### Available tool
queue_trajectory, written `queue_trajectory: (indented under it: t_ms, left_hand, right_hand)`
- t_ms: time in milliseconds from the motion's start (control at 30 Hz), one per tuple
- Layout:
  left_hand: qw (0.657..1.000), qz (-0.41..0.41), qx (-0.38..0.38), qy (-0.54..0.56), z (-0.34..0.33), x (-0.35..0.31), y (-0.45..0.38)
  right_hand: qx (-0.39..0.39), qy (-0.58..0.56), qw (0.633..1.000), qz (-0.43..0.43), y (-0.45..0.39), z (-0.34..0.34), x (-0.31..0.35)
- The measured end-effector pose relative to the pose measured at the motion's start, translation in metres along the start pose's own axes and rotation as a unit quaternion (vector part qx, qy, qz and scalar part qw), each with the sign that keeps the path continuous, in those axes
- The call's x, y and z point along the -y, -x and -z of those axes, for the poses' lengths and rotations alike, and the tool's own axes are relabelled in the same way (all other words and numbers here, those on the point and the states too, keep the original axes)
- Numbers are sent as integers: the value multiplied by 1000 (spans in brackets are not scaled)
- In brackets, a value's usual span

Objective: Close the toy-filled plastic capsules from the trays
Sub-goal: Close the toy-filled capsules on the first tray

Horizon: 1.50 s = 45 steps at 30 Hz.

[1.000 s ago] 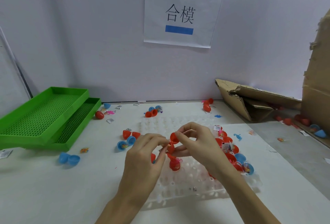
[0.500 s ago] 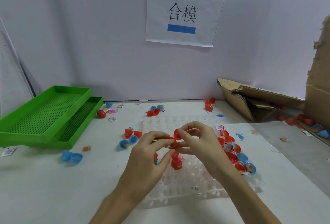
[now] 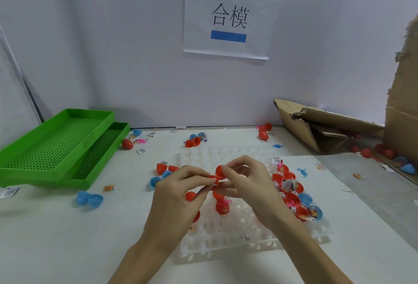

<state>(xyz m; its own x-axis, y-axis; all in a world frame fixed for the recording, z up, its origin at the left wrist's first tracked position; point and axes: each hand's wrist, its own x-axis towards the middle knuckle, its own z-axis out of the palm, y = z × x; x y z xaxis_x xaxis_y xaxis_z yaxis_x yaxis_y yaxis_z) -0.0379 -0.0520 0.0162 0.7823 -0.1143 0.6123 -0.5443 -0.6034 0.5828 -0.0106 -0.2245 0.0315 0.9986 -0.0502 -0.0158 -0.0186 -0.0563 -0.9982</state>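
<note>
I see both hands meeting above the clear plastic tray (image 3: 237, 236), which lies on the white worktop (image 3: 56, 238) close to me. My left hand (image 3: 176, 200) curls its fingers (image 3: 199, 174) round one half of a red capsule (image 3: 218, 176), thumb and forefinger pinching it; my right hand (image 3: 246, 188) pinches the other half, which stands open and tilted up. Whether a toy sits inside, I cannot tell. Just below the hands another red capsule (image 3: 222, 206) sits in the tray with something pink in it.

Along the tray's right edge lies a cluster of open capsules (image 3: 291, 195), mostly red, a few blue, too crowded to count, with small white printed slips too small to read. To the left, a blue open capsule (image 3: 89, 199) lies on bare worktop with free room round it. Farther left stand two stacked green perforated trays (image 3: 56, 148). Torn cardboard (image 3: 316, 125) lies at the far right edge. On the back wall hangs one paper sign (image 3: 233, 12) reading "合模", with two blue bars.
</note>
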Motion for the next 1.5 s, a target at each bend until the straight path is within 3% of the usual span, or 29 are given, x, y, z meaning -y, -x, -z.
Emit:
queue_trajectory:
  t_ms: [267, 400, 533, 667, 1000, 1500]
  left_hand:
    - [999, 10, -48, 14, 5, 3, -4]
    - [989, 68, -71, 109, 8, 6, -5]
    - [958, 152, -76, 230, 6, 3, -8]
    - [939, 187, -79, 279, 4, 2, -10]
    - [950, 140, -55, 275, 0, 7, -6]
    - [970, 126, -95, 184, 1, 9, -3]
  right_hand:
    - [74, -140, 986, -43, 6, -3, 9]
    - [111, -208, 969, -75, 5, -2, 10]
    - [155, -271, 944, -105, 5, 0, 13]
    - [185, -313, 924, -118, 6, -2, 14]
    - [207, -247, 945, -46, 10, -11, 11]
    - [147, -250, 955, -66, 13, -19, 11]
